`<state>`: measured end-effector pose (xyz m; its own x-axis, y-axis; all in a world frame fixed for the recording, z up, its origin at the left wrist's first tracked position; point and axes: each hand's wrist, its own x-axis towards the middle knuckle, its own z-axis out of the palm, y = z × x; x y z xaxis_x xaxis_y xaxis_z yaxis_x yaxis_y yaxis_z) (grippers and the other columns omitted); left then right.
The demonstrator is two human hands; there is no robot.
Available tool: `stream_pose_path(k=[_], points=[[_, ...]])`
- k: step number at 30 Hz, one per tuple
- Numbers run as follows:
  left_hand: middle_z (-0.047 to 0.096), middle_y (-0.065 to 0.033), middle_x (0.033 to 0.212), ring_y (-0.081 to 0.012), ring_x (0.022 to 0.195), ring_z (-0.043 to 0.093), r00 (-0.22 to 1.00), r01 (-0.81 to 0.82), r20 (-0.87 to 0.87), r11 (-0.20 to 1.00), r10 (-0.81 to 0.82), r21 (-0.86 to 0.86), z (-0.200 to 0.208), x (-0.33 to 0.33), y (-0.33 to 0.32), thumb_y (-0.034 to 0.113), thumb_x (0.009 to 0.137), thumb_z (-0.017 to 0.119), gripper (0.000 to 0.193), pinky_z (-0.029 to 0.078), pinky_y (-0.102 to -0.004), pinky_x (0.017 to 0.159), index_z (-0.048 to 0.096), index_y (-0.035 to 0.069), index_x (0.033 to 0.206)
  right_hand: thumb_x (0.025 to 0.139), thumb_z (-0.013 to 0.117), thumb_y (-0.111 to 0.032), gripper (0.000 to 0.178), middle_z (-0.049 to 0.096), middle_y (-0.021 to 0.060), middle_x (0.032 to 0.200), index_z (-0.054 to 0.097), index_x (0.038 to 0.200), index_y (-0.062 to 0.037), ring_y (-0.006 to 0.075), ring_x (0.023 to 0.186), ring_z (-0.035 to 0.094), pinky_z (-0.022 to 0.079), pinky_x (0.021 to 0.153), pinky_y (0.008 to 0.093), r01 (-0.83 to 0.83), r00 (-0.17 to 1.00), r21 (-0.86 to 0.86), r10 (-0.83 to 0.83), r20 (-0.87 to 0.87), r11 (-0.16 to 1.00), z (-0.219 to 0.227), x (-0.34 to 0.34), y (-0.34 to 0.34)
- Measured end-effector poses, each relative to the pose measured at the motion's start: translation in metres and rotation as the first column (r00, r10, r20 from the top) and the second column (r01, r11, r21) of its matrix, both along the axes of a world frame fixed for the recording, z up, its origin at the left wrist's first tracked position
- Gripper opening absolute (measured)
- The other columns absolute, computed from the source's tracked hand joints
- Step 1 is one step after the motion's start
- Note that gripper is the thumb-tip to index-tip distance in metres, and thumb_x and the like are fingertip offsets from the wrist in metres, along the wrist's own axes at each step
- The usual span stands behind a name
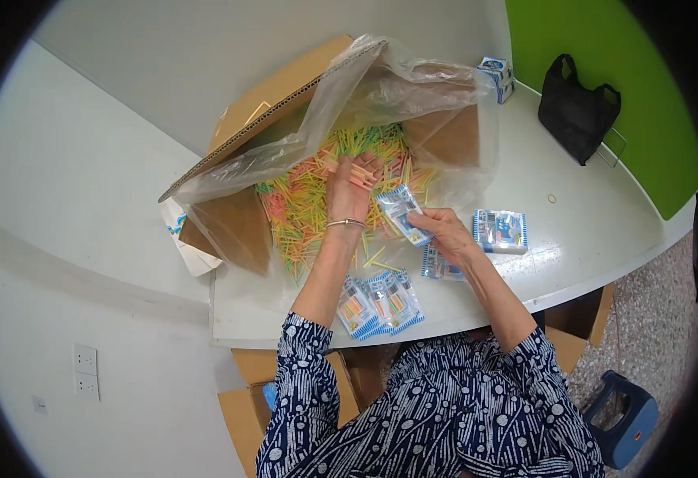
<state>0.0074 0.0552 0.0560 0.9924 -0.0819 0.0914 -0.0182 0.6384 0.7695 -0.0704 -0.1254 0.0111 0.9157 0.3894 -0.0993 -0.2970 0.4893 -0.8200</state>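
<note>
My left hand is turned palm up over a big heap of short, thin coloured sticks in yellow, green, pink and orange. Several pinkish sticks lie in that palm under its curled fingers. Just to the right, my right hand pinches a small blue-and-white plastic packet by its lower edge. The packet tilts toward the left hand; whether its top is open I cannot tell. The heap rests in a cardboard box lined with a clear plastic bag.
Filled packets overlap at the white table's near edge. More packets are stacked right of my right hand. A black bag and a small blue-and-white box stand farther back. Below are cardboard boxes and a blue stool.
</note>
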Motion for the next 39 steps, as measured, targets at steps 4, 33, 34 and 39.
stream_pose_path(k=[4,33,34,39], points=[[0.061,-0.0170,0.101,-0.0304,0.097,0.061,0.995,-0.008,0.095,0.992,-0.004,0.123,0.011,-0.017,-0.013,0.028,0.096,0.045,0.025,0.051,-0.0397,0.082,0.050,0.004,0.096,0.085,0.066,-0.021,0.028,0.068,0.0037,0.086,0.065,0.101,0.0013,0.0059,0.074,0.061,0.046,0.069,0.0206,-0.046,0.999,-0.011,0.046,-0.029,0.999,-0.009,0.001,-0.004],[0.059,-0.0051,0.112,-0.0099,0.099,0.055,0.940,0.099,0.147,0.660,-0.307,0.745,0.013,-0.069,-0.011,0.013,0.092,0.054,0.032,0.046,-0.0237,0.083,0.049,0.003,0.122,0.090,0.059,-0.019,0.025,0.066,0.0052,0.094,0.063,0.104,0.0015,0.0093,0.082,0.062,0.051,0.073,0.0239,-0.046,0.998,0.084,0.043,0.045,0.995,-0.012,-0.010,-0.011],[0.058,-0.0041,0.110,-0.0090,0.098,0.055,0.933,0.089,0.150,0.615,-0.326,0.784,0.014,-0.069,-0.010,0.012,0.091,0.055,0.031,0.046,-0.0233,0.082,0.051,0.003,0.120,0.090,0.059,-0.019,0.025,0.066,0.0052,0.094,0.063,0.104,0.0015,0.0093,0.082,0.062,0.051,0.073,0.0239,-0.049,0.998,0.084,0.046,0.043,0.995,-0.012,-0.011,-0.011],[0.057,-0.0028,0.107,-0.0086,0.096,0.055,0.925,0.141,0.109,0.596,-0.363,0.790,0.015,-0.073,-0.013,0.007,0.087,0.059,0.030,0.046,-0.0233,0.083,0.054,0.002,0.116,0.088,0.061,-0.019,0.025,0.067,0.0056,0.094,0.064,0.102,0.0022,0.0095,0.083,0.062,0.050,0.076,0.0243,-0.103,0.991,0.039,0.099,0.089,0.994,-0.015,-0.013,-0.012]])
